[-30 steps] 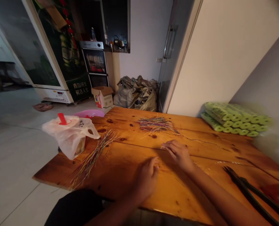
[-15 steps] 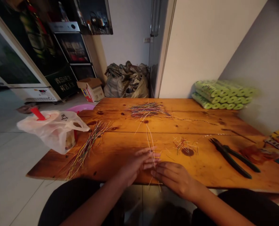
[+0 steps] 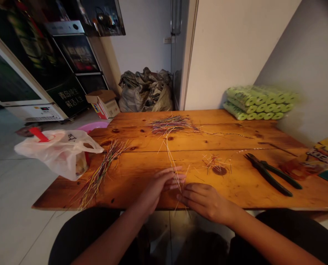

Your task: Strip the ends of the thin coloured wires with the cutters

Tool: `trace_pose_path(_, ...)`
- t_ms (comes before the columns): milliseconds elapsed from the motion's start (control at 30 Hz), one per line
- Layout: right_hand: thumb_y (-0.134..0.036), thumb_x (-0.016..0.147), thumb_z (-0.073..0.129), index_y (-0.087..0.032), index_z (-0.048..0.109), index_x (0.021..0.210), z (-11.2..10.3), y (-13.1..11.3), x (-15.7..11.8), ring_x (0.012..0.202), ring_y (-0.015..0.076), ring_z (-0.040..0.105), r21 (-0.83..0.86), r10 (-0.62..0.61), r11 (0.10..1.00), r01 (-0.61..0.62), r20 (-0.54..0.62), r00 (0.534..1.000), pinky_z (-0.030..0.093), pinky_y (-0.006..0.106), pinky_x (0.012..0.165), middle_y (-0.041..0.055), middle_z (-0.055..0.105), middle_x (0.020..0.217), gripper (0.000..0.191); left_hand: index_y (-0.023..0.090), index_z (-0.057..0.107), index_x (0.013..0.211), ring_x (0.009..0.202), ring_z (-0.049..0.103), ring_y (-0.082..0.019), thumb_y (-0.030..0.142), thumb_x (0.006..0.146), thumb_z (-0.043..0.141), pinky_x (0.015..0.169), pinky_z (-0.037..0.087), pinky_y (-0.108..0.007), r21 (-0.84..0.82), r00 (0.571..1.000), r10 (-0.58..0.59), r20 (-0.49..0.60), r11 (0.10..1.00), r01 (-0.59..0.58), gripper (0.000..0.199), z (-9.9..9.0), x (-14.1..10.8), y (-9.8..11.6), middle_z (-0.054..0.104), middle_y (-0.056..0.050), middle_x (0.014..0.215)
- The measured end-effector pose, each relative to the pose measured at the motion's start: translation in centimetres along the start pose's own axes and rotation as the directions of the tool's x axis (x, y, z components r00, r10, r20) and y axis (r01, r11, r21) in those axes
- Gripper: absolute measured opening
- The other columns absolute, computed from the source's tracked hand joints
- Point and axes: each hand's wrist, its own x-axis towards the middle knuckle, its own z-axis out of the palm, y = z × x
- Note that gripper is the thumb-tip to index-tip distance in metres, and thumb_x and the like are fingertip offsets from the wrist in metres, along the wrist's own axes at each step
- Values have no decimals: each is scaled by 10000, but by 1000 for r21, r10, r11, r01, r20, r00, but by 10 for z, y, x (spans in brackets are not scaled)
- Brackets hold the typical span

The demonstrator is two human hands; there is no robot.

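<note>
At the table's near edge, my right hand (image 3: 204, 201) pinches several thin pale wires (image 3: 169, 154) between thumb and fingertips. Their long ends reach forward over the wood, and short ends stick out below the hand. My left hand (image 3: 162, 184) is just to the left, its thumb against the same wires and its other fingers stretched out behind them. Ahead lies a pile of coloured wires (image 3: 171, 125). A looser bundle of wires (image 3: 104, 173) lies to the left. Short wire scraps (image 3: 215, 162) are scattered right of my hands, and pliers (image 3: 269, 175) lie farther right.
A plastic bag (image 3: 56, 151) stands on the left of the wooden table (image 3: 142, 176). Green-wrapped rolls (image 3: 259, 103) are stacked at the back right. A snack packet (image 3: 323, 156) is at the right edge. A twisted strand (image 3: 224, 134) and a thin rod (image 3: 282, 150) lie on the right.
The camera view has shifted slightly, so the table sits a little higher and more to the left. Both hands keep nearly the same pose on the wires, with a slightly wider gap between them.
</note>
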Motion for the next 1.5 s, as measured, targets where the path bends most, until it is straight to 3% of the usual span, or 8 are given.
trace_pose_path(733,-90,911,470,-51,605,1073,2,6,-10,883,187,617,-8,6,1000,-6,29,1000,540,307,736,84,682,848,214,178,640,1084,906,656,-165,364,814,566,811,482,-271,15,999,21,-28,1000,-21,336,1,2,0,701,-89,1031)
trace_pose_path(967,-87,930,419,-42,606,1072,0,6,-10,869,187,617,-24,-20,999,21,57,998,545,305,728,85,677,853,239,173,681,972,960,609,-181,370,748,630,800,467,-271,48,994,29,-104,999,-24,302,0,3,-1,685,-78,1013)
trace_pose_path(1167,-89,914,466,-65,626,1046,7,5,-11,924,175,614,-45,-43,998,49,115,992,534,303,776,85,679,928,209,152,642,710,677,581,-115,316,680,676,699,451,-252,144,986,-57,-154,986,80,170,-1,14,-17,637,-20,730)
trace_pose_path(1333,-115,921,467,-113,641,1027,18,3,-15,1003,160,592,-51,-54,997,61,127,990,504,301,858,79,679,959,204,162,614,703,651,581,-128,247,640,699,645,441,-251,154,984,-73,-162,983,98,136,1,22,-29,623,-9,674)
trace_pose_path(1500,-109,925,446,-85,639,1024,21,1,-14,982,180,597,-37,-73,996,77,107,992,501,312,865,79,675,942,218,151,670,770,659,580,-133,213,598,725,641,415,-247,177,984,-70,-167,979,100,191,-1,22,-31,652,-29,712)
